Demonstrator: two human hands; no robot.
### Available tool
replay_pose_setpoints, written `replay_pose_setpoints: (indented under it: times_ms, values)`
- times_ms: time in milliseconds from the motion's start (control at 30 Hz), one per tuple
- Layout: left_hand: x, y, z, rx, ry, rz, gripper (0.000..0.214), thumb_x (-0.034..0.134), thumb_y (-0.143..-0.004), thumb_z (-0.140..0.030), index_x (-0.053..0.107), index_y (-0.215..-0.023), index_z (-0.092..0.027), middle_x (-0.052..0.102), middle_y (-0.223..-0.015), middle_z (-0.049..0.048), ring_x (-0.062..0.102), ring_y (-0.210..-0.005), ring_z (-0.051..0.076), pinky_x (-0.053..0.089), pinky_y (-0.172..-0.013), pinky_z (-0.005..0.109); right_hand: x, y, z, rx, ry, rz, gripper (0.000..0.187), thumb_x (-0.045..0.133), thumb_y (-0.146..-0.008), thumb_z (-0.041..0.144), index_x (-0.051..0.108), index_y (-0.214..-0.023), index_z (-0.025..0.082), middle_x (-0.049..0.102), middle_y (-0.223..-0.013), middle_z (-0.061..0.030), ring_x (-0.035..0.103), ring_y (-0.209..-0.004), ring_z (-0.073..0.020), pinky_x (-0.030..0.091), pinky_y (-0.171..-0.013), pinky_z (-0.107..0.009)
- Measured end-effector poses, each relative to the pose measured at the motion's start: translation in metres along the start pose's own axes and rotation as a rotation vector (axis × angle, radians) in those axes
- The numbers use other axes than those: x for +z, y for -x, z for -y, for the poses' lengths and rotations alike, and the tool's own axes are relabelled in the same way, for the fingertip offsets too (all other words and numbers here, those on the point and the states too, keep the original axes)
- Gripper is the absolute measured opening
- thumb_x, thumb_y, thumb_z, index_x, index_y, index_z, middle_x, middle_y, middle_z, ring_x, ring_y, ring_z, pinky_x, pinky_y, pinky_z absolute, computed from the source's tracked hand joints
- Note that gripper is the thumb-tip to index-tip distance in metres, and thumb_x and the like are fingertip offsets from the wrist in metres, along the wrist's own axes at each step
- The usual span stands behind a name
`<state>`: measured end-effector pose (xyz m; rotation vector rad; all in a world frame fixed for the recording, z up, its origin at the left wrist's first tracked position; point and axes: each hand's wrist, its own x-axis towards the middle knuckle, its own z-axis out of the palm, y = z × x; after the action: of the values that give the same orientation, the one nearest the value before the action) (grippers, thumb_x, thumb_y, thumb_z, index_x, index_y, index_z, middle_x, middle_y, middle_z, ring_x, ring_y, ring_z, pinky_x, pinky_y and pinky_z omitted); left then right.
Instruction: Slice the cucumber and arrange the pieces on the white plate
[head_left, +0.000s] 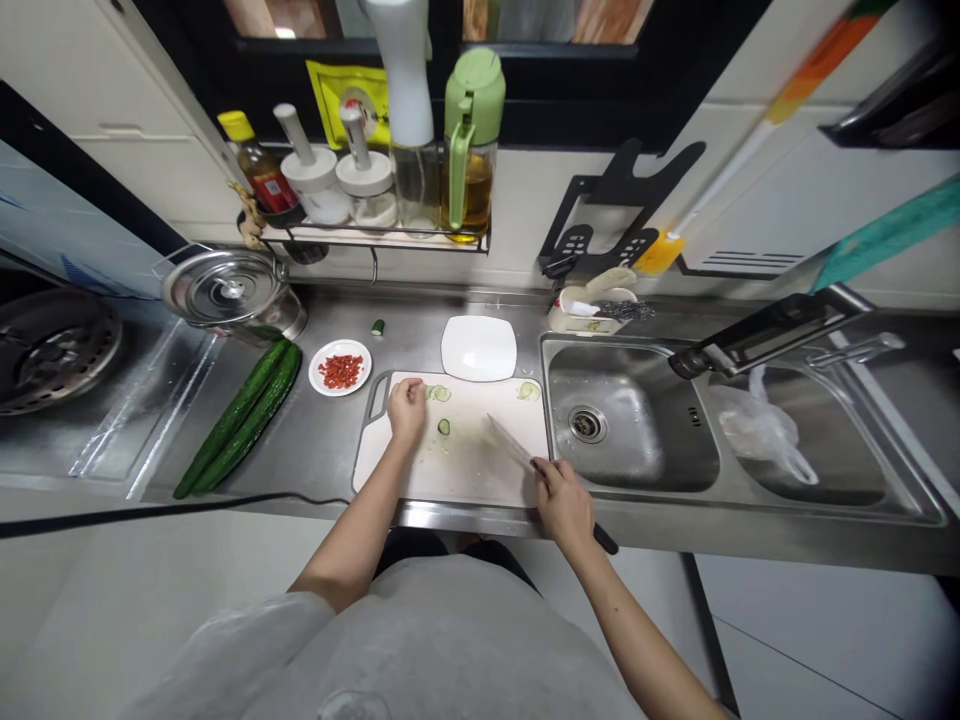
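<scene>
My left hand [406, 408] is closed, fingers curled, above the upper left of a white cutting board [472, 485]. Its fingertips are beside a short row of thin cucumber slices [441, 394]; whatever they may pinch is hidden. My right hand [566, 505] grips the black handle of a kitchen knife [511, 441] at the board's right edge. The blade points up and left over the board. A small cucumber piece [444, 427] lies alone near the middle of the board, and more slices [529, 391] are at its upper right corner.
Behind the board stands a white dish [478, 348]. Two whole cucumbers [244, 420], a plate of chopped red pieces [340, 368] and a cucumber end [378, 327] lie to the left. A steel pot [232, 290] is farther back. A double sink [630, 420] adjoins the right side.
</scene>
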<state>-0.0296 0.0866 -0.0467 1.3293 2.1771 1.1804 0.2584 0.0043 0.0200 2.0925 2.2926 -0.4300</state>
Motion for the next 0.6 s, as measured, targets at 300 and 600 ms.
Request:
replay_pose_setpoints:
  times_ms: [300,600]
  values:
    - [-0.015,0.075,0.012,0.187,-0.163,0.131,0.017,0.058,-0.083,-0.027,0.067,-0.097,-0.024,0.066,-0.095,0.0075,0.053,-0.094,0.025,0.039,-0.082,0.04,0.002,-0.029,0.058,-0.087,-0.093,0.329,0.025,0.036,-0.092,0.02,0.059,-0.102,0.016,0.066,-0.095,-0.0079,0.061,-0.087,-0.0175,0.035,-0.069,-0.025]
    - [-0.001,0.071,0.009,0.203,-0.096,0.17,0.019,0.058,-0.085,-0.031,0.068,-0.099,-0.024,0.069,-0.096,0.0048,0.058,-0.092,0.02,0.043,-0.083,0.037,0.004,-0.038,0.088,-0.133,-0.056,0.468,0.026,0.035,-0.092,0.019,0.057,-0.105,0.015,0.067,-0.097,-0.0118,0.063,-0.088,-0.021,0.037,-0.066,-0.026]
